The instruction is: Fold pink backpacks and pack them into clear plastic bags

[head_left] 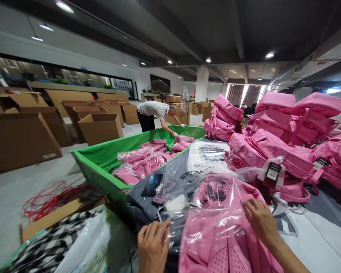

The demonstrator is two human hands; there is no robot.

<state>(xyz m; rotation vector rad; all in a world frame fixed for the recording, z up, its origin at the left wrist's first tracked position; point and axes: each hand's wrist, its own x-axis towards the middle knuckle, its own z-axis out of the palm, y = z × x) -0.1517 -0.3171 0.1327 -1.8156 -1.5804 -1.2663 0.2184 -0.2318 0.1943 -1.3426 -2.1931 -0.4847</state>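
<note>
A pink backpack (216, 242) lies in front of me on the dark-covered table, partly inside a clear plastic bag (199, 218). My left hand (153, 244) is closed on the bag's left edge, with film stretched away from its fingers. On the right, my right hand (260, 220) has its fingers curled at the bag's other side, against the backpack; the fingertips are partly hidden. Under the film at the top shows a dark print on pink mesh (216, 189). A white device (176, 203) and a pink-edged phone (165, 191) lie beyond my left hand.
Pink backpacks (275, 148) with hang tags are piled at right. White printed bags (207, 155) lie mid-table. A green-lined bin (102, 153) holds bagged pink packs; a co-worker (156, 112) bends over it. Cardboard boxes (100, 129) and red straps (57, 197) are on the floor.
</note>
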